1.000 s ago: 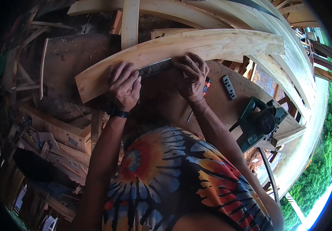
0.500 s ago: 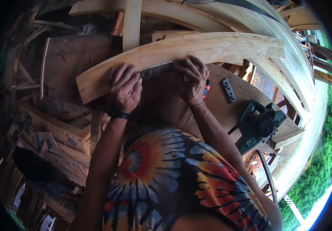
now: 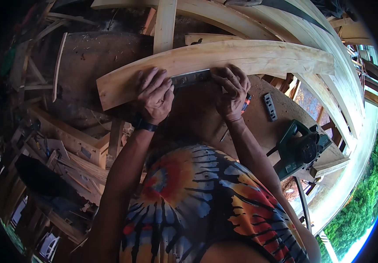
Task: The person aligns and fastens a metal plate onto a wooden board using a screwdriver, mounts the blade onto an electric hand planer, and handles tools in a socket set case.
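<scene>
A pale curved board (image 3: 197, 59) lies across the bench in front of me. Against its near, inward-curving edge sits a dark, straight bar with a bright metal edge (image 3: 190, 78); its exact kind I cannot make out. My left hand (image 3: 156, 97), with a black band at the wrist, is closed around the bar's left end, fingertips resting on the board's face. Around the right end, the fingers of my right hand (image 3: 232, 90) are curled, knuckles touching the board. Both hands cover the ends of the bar.
Right of my right arm, a green power tool (image 3: 300, 149) rests on the brown bench (image 3: 259, 127). A grey slotted block (image 3: 270, 107) lies near it, and an orange-and-black object (image 3: 246, 103) behind my right wrist. Large curved timbers (image 3: 285, 26) rise beyond; a straight plank (image 3: 165, 26) stands behind the board.
The whole view has shifted, so everything appears farther right. My hands, the dark bar and the curved board keep nearly the same places relative to each other.
</scene>
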A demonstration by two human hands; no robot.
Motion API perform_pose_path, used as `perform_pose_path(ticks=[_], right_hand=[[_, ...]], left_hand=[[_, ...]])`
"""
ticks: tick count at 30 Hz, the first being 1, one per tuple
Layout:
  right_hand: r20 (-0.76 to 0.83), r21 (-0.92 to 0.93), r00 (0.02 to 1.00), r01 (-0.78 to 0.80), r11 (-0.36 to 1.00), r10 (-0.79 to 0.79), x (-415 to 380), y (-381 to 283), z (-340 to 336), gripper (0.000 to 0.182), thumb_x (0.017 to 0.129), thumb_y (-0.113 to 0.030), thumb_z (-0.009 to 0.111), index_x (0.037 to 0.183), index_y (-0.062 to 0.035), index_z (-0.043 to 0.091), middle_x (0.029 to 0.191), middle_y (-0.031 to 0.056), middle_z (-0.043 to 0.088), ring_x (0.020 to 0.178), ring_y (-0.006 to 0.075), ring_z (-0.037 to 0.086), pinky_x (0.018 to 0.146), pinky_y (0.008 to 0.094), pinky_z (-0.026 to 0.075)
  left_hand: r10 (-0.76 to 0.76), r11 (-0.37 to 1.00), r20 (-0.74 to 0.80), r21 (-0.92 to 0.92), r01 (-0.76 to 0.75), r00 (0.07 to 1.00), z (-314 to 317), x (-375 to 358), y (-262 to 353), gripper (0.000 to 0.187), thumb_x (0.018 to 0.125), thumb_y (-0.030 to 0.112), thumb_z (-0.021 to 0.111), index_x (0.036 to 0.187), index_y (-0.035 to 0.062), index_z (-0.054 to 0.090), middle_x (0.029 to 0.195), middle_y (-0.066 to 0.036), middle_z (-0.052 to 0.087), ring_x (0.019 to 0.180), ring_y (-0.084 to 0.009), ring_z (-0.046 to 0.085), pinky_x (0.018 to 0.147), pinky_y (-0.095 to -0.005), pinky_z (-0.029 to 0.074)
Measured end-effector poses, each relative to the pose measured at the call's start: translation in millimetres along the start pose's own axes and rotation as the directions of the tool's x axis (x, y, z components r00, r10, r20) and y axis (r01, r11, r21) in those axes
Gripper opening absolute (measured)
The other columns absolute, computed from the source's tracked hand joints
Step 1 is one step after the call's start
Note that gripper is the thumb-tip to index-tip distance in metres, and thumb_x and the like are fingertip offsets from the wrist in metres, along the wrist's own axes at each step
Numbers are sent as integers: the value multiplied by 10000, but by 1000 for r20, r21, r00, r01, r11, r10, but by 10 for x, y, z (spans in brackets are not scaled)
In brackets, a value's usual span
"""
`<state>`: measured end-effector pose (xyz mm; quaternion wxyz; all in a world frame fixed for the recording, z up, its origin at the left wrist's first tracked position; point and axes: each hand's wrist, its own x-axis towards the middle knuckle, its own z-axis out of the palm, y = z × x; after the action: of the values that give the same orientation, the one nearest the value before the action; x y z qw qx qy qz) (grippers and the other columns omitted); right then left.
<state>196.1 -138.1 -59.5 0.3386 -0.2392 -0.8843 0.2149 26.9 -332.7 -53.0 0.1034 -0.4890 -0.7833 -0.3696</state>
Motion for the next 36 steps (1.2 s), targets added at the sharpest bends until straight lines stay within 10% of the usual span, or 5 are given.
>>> perform_pose_path(ticks=[36], right_hand=[[66, -6, 995, -72, 997, 72, 13, -65, -59, 264, 765, -151, 813, 1027, -185, 818, 1224, 24, 743, 1280, 344, 599, 1090, 468, 369]], left_hand=[[-19, 1000, 70, 24, 17, 997, -47, 17, 4, 134, 855, 108, 794, 974, 54, 826, 1259, -94, 774, 1324, -312, 638, 1225, -574, 327]])
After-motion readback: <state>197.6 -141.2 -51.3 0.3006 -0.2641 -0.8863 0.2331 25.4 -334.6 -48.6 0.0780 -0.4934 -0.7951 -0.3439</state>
